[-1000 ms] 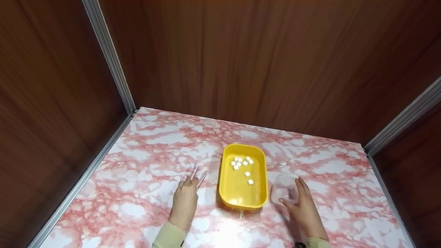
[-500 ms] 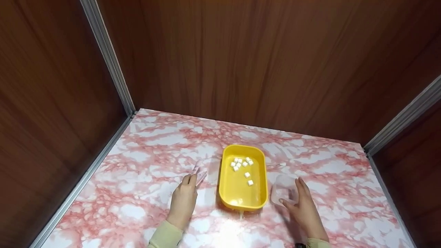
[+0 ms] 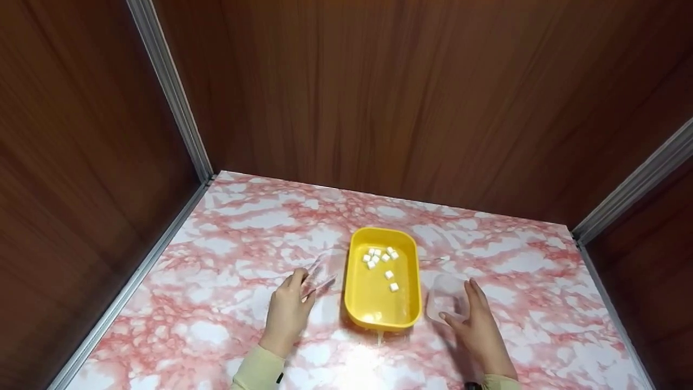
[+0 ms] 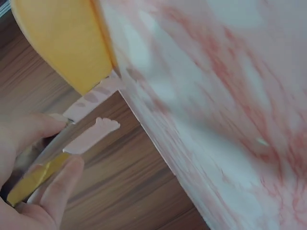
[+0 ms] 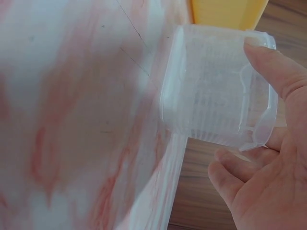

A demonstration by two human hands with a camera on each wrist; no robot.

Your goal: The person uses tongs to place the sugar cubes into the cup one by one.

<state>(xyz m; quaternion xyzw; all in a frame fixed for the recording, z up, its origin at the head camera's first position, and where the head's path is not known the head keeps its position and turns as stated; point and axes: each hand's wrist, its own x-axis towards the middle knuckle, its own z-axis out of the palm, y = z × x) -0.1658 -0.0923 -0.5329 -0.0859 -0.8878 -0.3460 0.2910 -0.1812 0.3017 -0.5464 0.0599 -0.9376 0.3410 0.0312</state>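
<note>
At the far left, a brown wood-grain wall (image 3: 92,141) meets the back wall (image 3: 379,97) at a metal strip (image 3: 172,92). Before it lies the counter (image 3: 211,330), marbled red and white. My left grip (image 3: 288,314), coming out of a pale green sleeve (image 3: 261,368), pinches pink tongs (image 4: 92,137) between thumb and fingers. Their two arms stand apart, one ending in a paw shape, and they point toward the yellow tray (image 3: 373,300) just beside them. The tray sits lengthwise on the counter between my two hands. Small white cubes (image 3: 393,287) lie in it, most gathered toward the far end, two nearer the middle. Just right of the tray, a clear plastic container (image 5: 211,86) stands upright. My right grip (image 3: 477,327) is clamped on it, thumb at the rim, fingers bent along its other side.
</note>
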